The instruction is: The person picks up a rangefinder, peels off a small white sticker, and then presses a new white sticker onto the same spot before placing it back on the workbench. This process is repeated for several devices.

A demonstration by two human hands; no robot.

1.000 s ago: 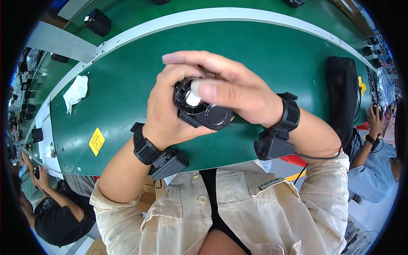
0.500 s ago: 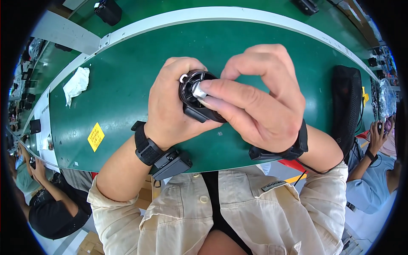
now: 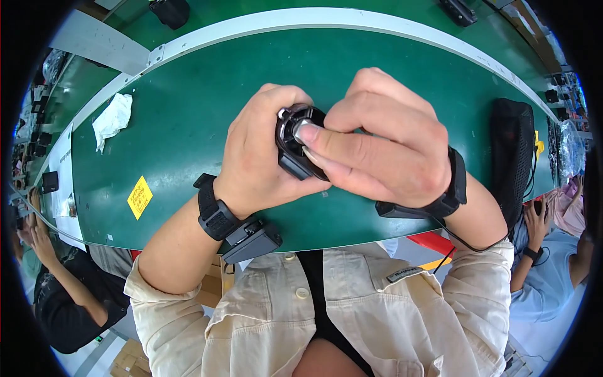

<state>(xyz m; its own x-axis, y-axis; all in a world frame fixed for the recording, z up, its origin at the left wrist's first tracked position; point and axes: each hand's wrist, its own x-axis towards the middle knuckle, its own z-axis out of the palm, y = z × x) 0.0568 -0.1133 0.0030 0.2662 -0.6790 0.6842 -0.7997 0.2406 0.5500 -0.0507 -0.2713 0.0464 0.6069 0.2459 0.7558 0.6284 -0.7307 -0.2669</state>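
A round black device [image 3: 296, 166] with a glossy dark rim and dark spokes inside is held above the green table. My left hand [image 3: 254, 151] is closed around its side, thumb below and fingers at the far edge. At the device's centre sits a small silver piece [image 3: 301, 128], pinched between the thumb and index finger of my right hand [image 3: 396, 141]. The other right fingers are curled in, and they hide the device's right side. Its underside is out of sight.
On the green table [image 3: 188, 113] lie a crumpled white tissue [image 3: 114, 119] and a yellow note [image 3: 140, 197] at left, and a black mesh pouch [image 3: 512, 151] at right. A white rail [image 3: 352, 19] runs along the far edge. Other people sit at both sides.
The device has shifted slightly right in my left hand. My right hand has turned, its fingers curling closer together, still pinching the silver piece.
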